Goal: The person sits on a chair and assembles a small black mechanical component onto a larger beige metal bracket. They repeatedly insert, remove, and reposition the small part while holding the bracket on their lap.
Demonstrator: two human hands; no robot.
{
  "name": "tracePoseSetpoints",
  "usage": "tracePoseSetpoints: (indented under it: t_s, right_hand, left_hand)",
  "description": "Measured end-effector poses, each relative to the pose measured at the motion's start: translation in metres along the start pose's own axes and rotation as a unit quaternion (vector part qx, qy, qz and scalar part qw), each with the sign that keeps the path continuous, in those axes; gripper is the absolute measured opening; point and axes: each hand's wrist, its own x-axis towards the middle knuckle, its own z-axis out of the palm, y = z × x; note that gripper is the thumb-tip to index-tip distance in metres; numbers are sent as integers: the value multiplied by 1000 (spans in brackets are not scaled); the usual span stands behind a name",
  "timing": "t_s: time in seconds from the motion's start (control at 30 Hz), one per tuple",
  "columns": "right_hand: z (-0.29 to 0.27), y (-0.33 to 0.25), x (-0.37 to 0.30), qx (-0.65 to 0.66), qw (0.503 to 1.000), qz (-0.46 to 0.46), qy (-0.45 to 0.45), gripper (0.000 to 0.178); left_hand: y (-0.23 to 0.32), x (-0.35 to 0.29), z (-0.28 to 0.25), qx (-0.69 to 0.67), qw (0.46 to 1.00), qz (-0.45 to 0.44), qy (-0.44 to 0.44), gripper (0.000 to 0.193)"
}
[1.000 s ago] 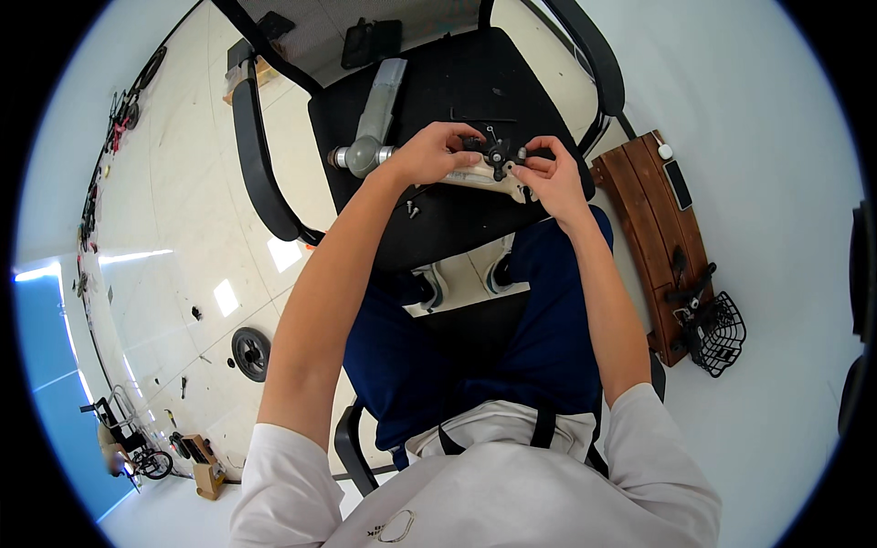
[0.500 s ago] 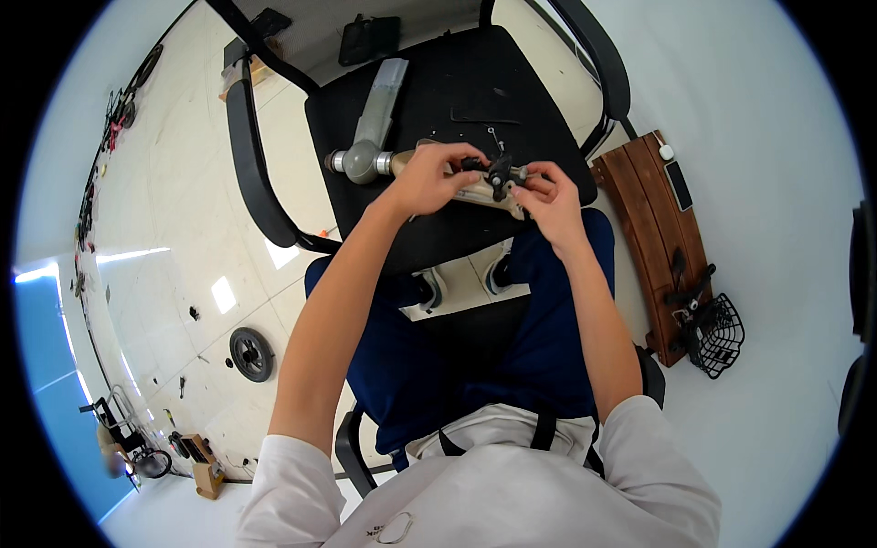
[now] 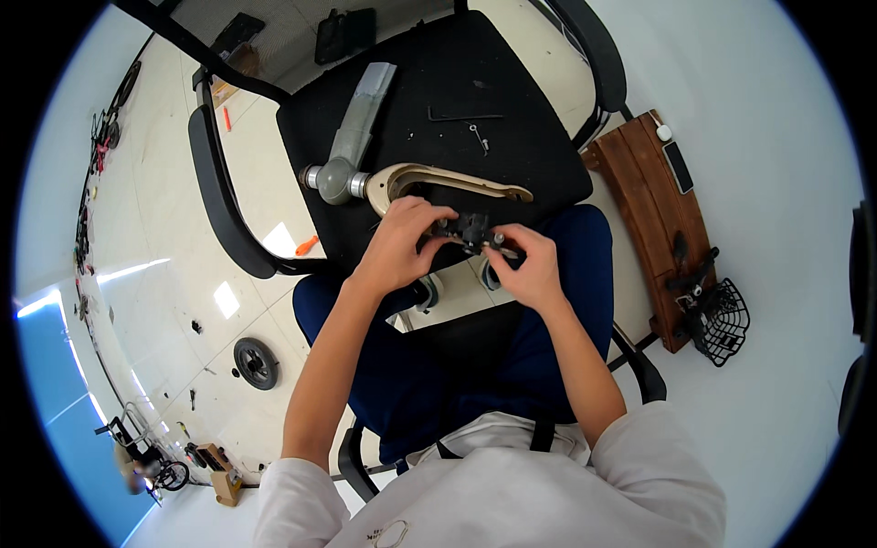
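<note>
Close to the front edge of the black chair seat [image 3: 420, 87], a small black metal part with silver bolts, looking like a brake caliper [image 3: 473, 228], is held between my two hands. My left hand [image 3: 402, 239] grips its left side with the fingers bent. From the right, my right hand [image 3: 532, 265] pinches its other end between thumb and fingertips. Just beyond lies a gold fork [image 3: 457, 176], joined to a grey frame tube [image 3: 361, 114]. Farther back on the seat are a black hex key [image 3: 466, 117] and a small silver wrench-like piece [image 3: 479, 139].
At the right stands a brown wooden bench [image 3: 644, 210] with a phone [image 3: 677, 167] on it and a black wire basket [image 3: 724, 324] by its near end. On the left floor are a small wheel [image 3: 255, 363], an orange-handled tool [image 3: 307, 246] and scattered parts.
Both hands have drawn the caliper toward me, away from the fork's end. The fork now shows along most of its length. My view has shifted slightly.
</note>
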Motion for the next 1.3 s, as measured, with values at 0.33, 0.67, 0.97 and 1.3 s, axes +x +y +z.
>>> tracePoseSetpoints:
  t_s: [0.33,0.67,0.97,1.3]
  right_hand:
    - [34,11,-31,-121,978,-136,101,30]
    - [32,19,-35,-76,985,-112,107,32]
    - [5,-4,3,-24,997,-27,74,21]
    - [-18,-3,91,53,991,108,64,34]
  left_hand:
    - [-13,-29,7,71,992,104,1,37]
    - [-18,-47,29,60,991,80,88,35]
    - [1,14,-7,-55,997,-44,-40,31]
    - [-35,131,-37,-126,967,-111,-191,34]
